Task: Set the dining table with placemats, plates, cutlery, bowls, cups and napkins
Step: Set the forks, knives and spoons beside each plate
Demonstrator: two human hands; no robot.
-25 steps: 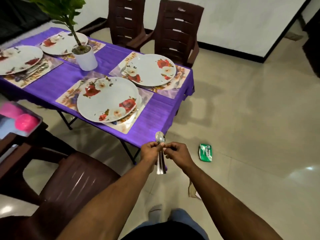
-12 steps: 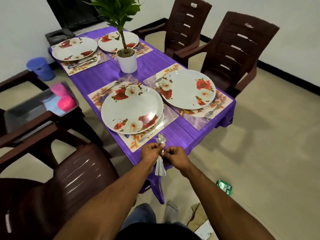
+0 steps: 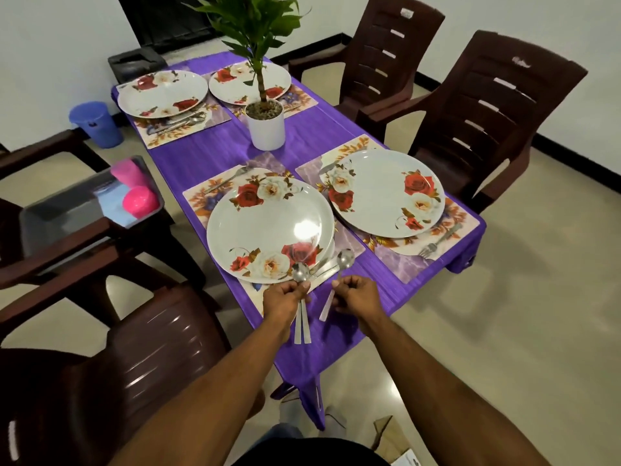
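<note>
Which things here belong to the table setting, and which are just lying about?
Job: spoon in right hand; spoons in left hand; plates; placemats; pink cups.
Lying about: potted plant; blue bin; chairs.

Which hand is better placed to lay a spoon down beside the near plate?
Right. The right hand pinches a single spoon, its bowl already over the placemat beside the near plate. The left hand grips a bundle of spoons.

Purple-clothed table (image 3: pixel 215 156): four placemats (image 3: pixel 201 196), potted plant (image 3: pixel 267 127) at centre.
</note>
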